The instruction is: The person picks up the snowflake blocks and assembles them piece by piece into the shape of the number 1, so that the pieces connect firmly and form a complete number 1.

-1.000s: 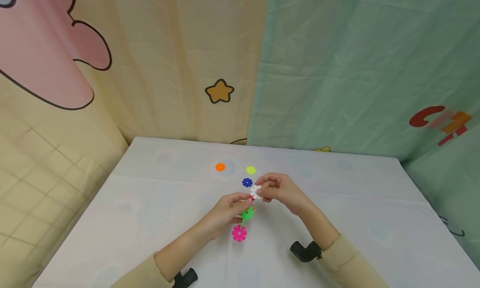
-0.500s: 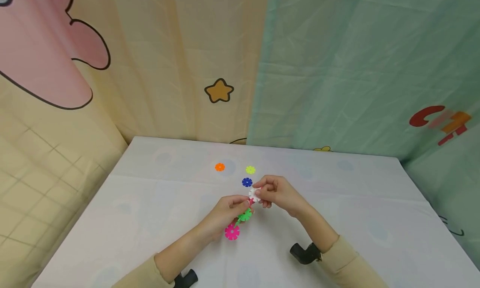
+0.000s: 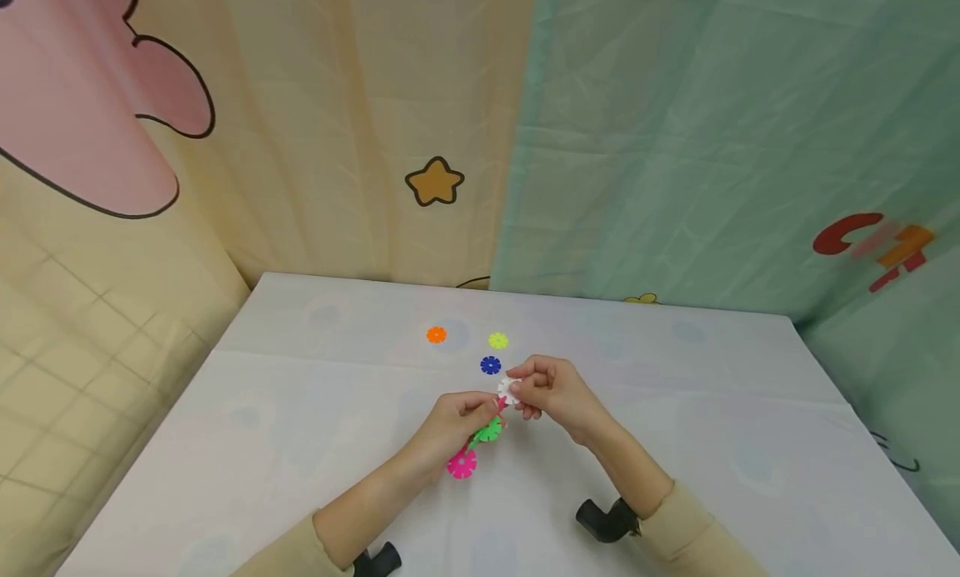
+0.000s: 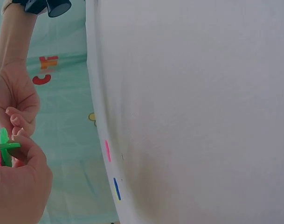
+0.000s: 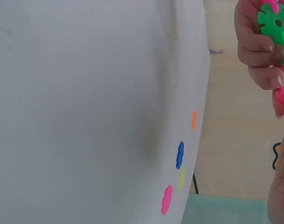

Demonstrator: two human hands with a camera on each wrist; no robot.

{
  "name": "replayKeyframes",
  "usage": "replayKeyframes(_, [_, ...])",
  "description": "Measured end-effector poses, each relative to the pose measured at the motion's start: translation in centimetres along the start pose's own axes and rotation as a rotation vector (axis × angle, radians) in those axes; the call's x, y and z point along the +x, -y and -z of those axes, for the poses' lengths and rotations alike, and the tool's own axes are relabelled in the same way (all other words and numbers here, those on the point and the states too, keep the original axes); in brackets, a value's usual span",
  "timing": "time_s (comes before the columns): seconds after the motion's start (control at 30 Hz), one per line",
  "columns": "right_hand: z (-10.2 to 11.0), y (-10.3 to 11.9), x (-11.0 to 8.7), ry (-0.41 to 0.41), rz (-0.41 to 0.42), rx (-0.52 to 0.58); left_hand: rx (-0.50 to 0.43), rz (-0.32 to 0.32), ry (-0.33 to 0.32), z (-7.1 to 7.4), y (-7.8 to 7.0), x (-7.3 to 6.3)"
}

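Above the table, my left hand (image 3: pixel 453 431) grips a chain of interlocked notched plastic discs. A pink disc (image 3: pixel 462 464) hangs at its near end, with green discs (image 3: pixel 491 429) between and a red-pink disc (image 3: pixel 502 403) by the thumb. My right hand (image 3: pixel 562 395) pinches a white notched disc (image 3: pixel 507 389) against the chain's far end; whether the two are slotted together cannot be told. The right wrist view shows the left fingers (image 5: pixel 260 60) behind the green disc (image 5: pixel 276 23). The left wrist view catches both hands at its left edge.
Beyond the hands, loose orange (image 3: pixel 437 334), yellow (image 3: pixel 498 341) and blue discs (image 3: pixel 491 365) lie on the white-covered table (image 3: pixel 300 460). Another pink disc (image 5: pixel 166 199) lies there, mostly hidden by the right hand in the head view. Printed curtains (image 3: pixel 637 143) stand behind.
The white disc has come slightly nearer the left hand. The chain's pink end has swung left and up toward the left wrist. Both hands keep their hold.
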State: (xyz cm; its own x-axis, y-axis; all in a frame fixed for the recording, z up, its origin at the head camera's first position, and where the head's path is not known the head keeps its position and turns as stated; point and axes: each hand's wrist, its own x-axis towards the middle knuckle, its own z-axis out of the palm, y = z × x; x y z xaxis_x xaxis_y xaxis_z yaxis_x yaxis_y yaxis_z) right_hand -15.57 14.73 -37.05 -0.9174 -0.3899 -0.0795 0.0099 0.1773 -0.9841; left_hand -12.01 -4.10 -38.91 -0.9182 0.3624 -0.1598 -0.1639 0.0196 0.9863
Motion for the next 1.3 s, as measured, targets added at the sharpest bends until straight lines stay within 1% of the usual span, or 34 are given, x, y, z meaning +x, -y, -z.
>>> replayKeyframes(0.17, [-0.29,-0.23,-0.20,-0.022,-0.002,0.013,-0.008,-0.008,0.000,0.03,0.14,-0.14])
replayKeyframes(0.37, [0.07,-0.19,-0.28,0.035,-0.017,-0.022,-0.036,-0.008,0.042,-0.06,-0.02,-0.26])
replayKeyframes(0.47, [0.23,0.06,-0.31,0.056,-0.005,-0.039,-0.044,-0.008,0.057,-0.11,-0.13,-0.20])
replayKeyframes(0.73, [-0.13,-0.23,-0.43,0.043,-0.018,0.003,-0.040,0.028,0.041,-0.15,-0.11,-0.29])
replayKeyframes(0.9, [-0.27,-0.45,-0.36,0.049,0.001,0.018,-0.083,0.018,0.044,-0.09,0.13,-0.35])
replayKeyframes(1.0, [-0.19,-0.40,-0.21,0.067,0.009,0.013,-0.094,0.006,0.046,0.01,0.23,-0.42])
replayKeyframes(1.07, [-0.06,-0.33,-0.14,0.086,0.008,0.006,-0.084,0.003,0.044,0.07,0.27,-0.43])
replayKeyframes(1.3, [0.27,-0.08,-0.12,0.169,0.015,-0.007,-0.093,0.003,0.045,0.31,0.37,-0.17])
